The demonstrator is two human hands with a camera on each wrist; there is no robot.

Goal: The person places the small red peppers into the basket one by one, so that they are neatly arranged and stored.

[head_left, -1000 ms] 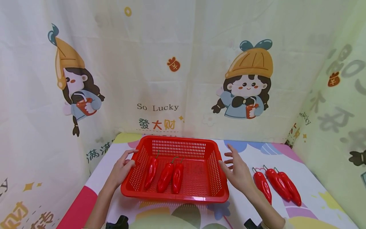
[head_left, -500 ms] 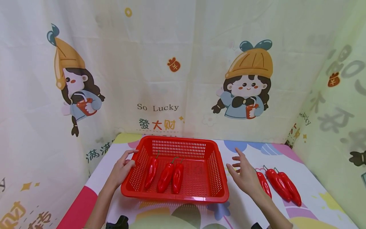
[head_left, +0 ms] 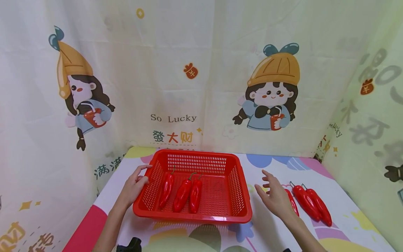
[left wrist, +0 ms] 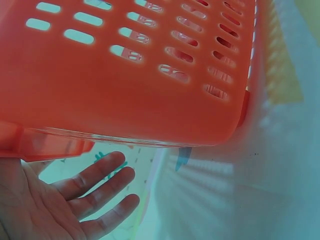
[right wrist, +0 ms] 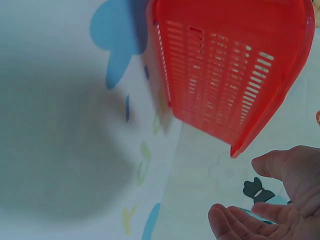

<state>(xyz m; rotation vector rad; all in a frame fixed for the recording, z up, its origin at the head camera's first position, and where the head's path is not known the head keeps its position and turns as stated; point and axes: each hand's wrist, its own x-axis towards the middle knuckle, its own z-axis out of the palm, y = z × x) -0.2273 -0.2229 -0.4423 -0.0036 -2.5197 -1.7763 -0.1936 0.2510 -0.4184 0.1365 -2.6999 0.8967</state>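
Observation:
A red plastic basket [head_left: 217, 219] stands on the table. Three red chili peppers [head_left: 182, 196] with green stems lie on the left side of its floor. My left hand [head_left: 133, 187] rests at the basket's left rim, thumb and index finger touching it. In the left wrist view, its other fingers [left wrist: 97, 175] stretch out loosely below the rim; the basket hides the thumb. My right hand [head_left: 275, 196] is off the basket's right side, fingers loosely spread, holding nothing. Just beyond it lies a chili pepper [head_left: 292, 202], partly hidden by the hand.
Two more chili peppers [head_left: 306, 203] lie side by side at the right of the table. A colourful patterned cloth [head_left: 274, 238] covers the table. Printed curtains [head_left: 217, 105] close off the back and both sides.
My right hand has moved right, away from the basket's right rim and towards the loose chili peppers, covering more of the nearest one. The left hand and the basket have stayed in place.

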